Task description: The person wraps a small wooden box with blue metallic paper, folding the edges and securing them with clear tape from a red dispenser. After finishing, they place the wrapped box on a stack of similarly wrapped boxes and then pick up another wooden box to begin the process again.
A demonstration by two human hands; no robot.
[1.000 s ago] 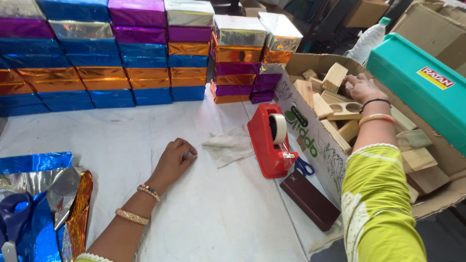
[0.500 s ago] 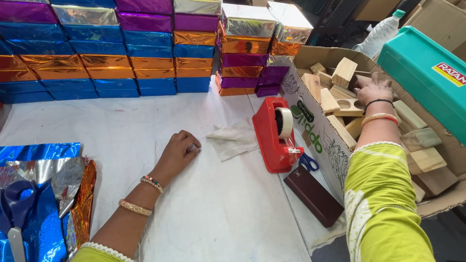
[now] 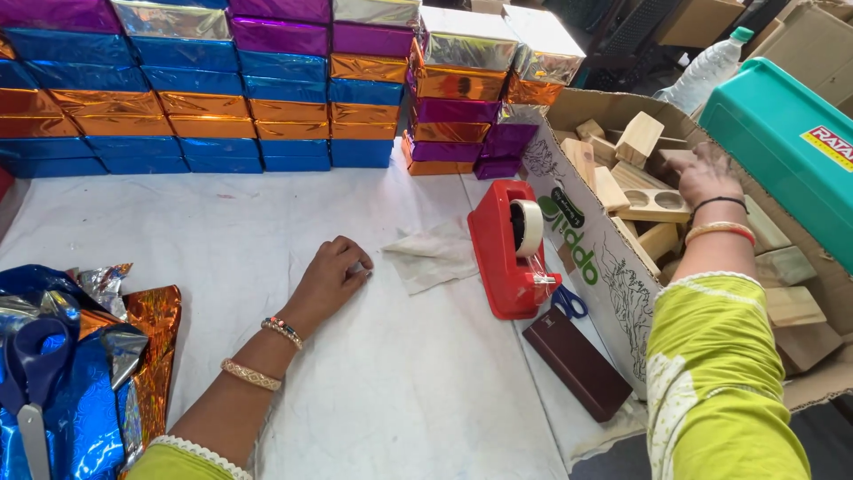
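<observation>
The right hand reaches into the brown cardboard box, fingers spread over the pale wooden blocks, gripping none yet. The left hand rests half-curled and empty on the white table. Picking comes next: fingers must close around one block.

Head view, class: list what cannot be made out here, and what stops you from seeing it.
- Right hand fingertips: head view, hidden among the wooden blocks; its grip is unclear.
- Blue scissors: blades hidden behind the red tape dispenser.
- Green plastic box: cut off by the right edge.
</observation>
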